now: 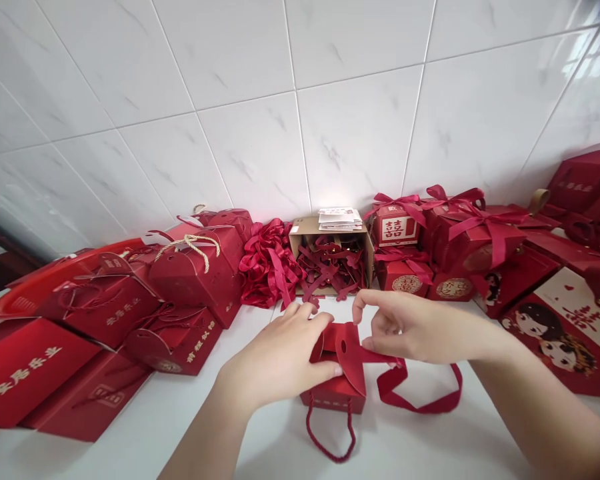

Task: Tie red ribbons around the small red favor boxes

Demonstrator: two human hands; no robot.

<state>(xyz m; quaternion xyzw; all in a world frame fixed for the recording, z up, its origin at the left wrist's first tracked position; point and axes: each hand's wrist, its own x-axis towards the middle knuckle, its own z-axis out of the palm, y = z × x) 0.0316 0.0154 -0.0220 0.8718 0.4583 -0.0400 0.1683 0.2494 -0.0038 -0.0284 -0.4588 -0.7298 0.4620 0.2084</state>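
A small red gift box with folded top flaps stands on the white table in front of me. Its round-holed side flap leans inward, and a twisted rope handle hangs down over the front. My left hand grips the box from the left, thumb on the front flap and fingers over the back. At the box's right side, my right hand is curled, its thumb and fingertips at a dark red ribbon. The ribbon trails rightward in a loose loop; its end at the box is partly hidden.
Several red gift boxes are stacked at left, by a red plastic basket. Behind lie a ribbon heap and a cardboard box of dark red strips, with cards on top. Bow-tied boxes stand right, against the tiled wall.
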